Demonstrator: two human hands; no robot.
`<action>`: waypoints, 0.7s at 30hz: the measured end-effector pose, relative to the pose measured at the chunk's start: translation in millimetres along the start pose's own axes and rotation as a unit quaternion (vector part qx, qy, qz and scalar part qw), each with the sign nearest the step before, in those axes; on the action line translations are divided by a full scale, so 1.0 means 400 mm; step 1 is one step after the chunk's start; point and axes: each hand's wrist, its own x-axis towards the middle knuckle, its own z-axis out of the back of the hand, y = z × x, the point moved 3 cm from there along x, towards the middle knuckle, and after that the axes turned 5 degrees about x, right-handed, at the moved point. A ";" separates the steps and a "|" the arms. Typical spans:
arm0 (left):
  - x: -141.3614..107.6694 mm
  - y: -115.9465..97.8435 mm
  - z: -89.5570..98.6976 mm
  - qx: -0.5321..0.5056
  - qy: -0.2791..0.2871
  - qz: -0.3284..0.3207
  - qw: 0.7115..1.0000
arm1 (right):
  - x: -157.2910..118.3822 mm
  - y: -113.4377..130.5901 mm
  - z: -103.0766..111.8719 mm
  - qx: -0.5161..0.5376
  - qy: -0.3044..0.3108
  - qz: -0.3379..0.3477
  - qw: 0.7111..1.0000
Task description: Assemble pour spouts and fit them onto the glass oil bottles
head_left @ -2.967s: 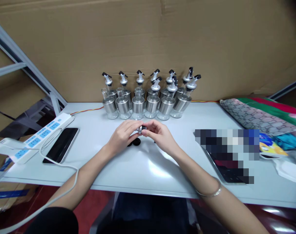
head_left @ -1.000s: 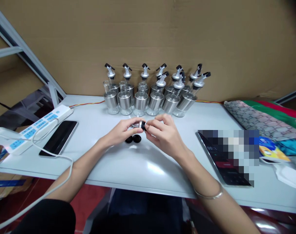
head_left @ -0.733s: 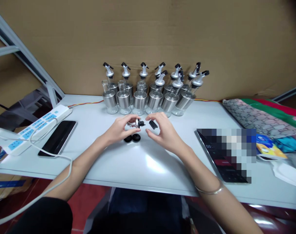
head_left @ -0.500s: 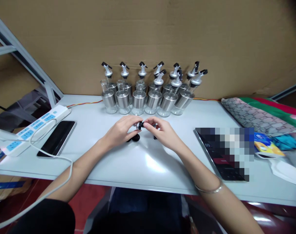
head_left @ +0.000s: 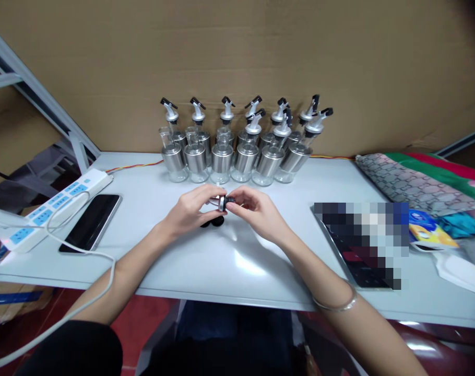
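Low over the table, my left hand (head_left: 188,210) grips the silver body of a bottle pourer (head_left: 222,202) between thumb and fingers. From the other side my right hand (head_left: 261,213) pinches the pourer's black stopper end, its fingertips partly hiding it. Small black round pieces (head_left: 218,221) lie on the tabletop just below my left fingers, partly covered. Behind my hands stand two rows of glass oil bottles with steel sleeves (head_left: 222,156). The back row and the right part of the front row carry silver pourers with black flaps; three front-left bottles show bare glass necks.
At left, a white power strip (head_left: 92,180) and a dark phone (head_left: 91,222) lie with a white cable (head_left: 112,269) crossing my left forearm. A tablet-like device (head_left: 355,256), partly pixelated, lies at right beside a blue-yellow packet (head_left: 429,230) and patterned cloth (head_left: 413,183). Cardboard (head_left: 237,47) stands behind.
My right fingers have closed further over the black stopper, and the pourer has turned slightly between my hands. A dark piece seen earlier under my right hand no longer shows. The view has shifted slightly.
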 end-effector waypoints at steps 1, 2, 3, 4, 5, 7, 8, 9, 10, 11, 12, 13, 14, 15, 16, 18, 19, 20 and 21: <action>0.002 0.000 0.003 -0.007 -0.004 0.002 1.000 | -0.001 0.002 0.000 -0.003 0.000 0.007 1.000; 0.003 -0.001 0.007 -0.013 -0.006 0.001 1.000 | -0.002 0.006 0.001 -0.010 0.000 0.015 1.000; 0.006 -0.002 0.010 -0.020 -0.004 -0.001 1.000 | -0.003 0.009 0.000 -0.018 0.001 0.022 1.000; 0.008 -0.002 0.013 -0.027 0.001 -0.001 1.000 | -0.004 0.013 0.000 -0.025 0.002 0.030 0.999; 0.011 -0.003 0.016 -0.035 0.008 0.001 0.999 | -0.005 0.018 -0.001 -0.031 0.004 0.039 0.999; 0.017 -0.003 0.023 -0.055 0.021 0.015 0.998 | -0.007 0.028 -0.001 -0.050 0.003 0.066 0.997; 0.019 -0.003 0.026 -0.065 0.027 0.024 0.997 | -0.008 0.033 -0.001 -0.070 0.001 0.083 0.994; 0.022 -0.003 0.029 -0.076 0.031 0.035 0.996 | -0.010 0.038 -0.001 -0.099 -0.002 0.105 0.989; 0.024 -0.002 0.032 -0.087 0.036 0.045 0.995 | -0.011 0.042 0.000 -0.133 -0.005 0.130 0.982; 0.026 -0.002 0.035 -0.098 0.043 0.055 0.993 | -0.012 0.046 0.000 -0.169 -0.007 0.156 0.973; 0.026 -0.001 0.036 -0.109 0.053 0.067 0.990 | -0.013 0.048 -0.001 -0.202 -0.007 0.182 0.962; 0.027 0.001 0.036 -0.123 0.064 0.082 0.987 | -0.015 0.049 -0.001 -0.229 -0.005 0.209 0.951; 0.026 0.003 0.036 -0.140 0.074 0.101 0.982 | -0.015 0.050 -0.002 -0.247 -0.002 0.233 0.940; 0.025 0.006 0.035 -0.160 0.084 0.124 0.976 | -0.016 0.050 -0.004 -0.258 0.003 0.254 0.932; 0.023 0.009 0.034 -0.182 0.092 0.151 0.967 | -0.017 0.051 -0.005 -0.265 0.008 0.272 0.925; 0.020 0.014 0.031 -0.228 0.098 0.203 0.947 | -0.019 0.052 -0.008 -0.272 0.015 0.299 0.915; 0.018 0.015 0.030 -0.246 0.097 0.225 0.938 | -0.020 0.053 -0.010 -0.275 0.020 0.309 0.910; 0.018 0.017 0.029 -0.260 0.096 0.246 0.929 | -0.021 0.053 -0.012 -0.278 0.024 0.318 0.906; 0.017 0.017 0.029 -0.270 0.096 0.264 0.921 | -0.022 0.054 -0.014 -0.283 0.027 0.326 0.901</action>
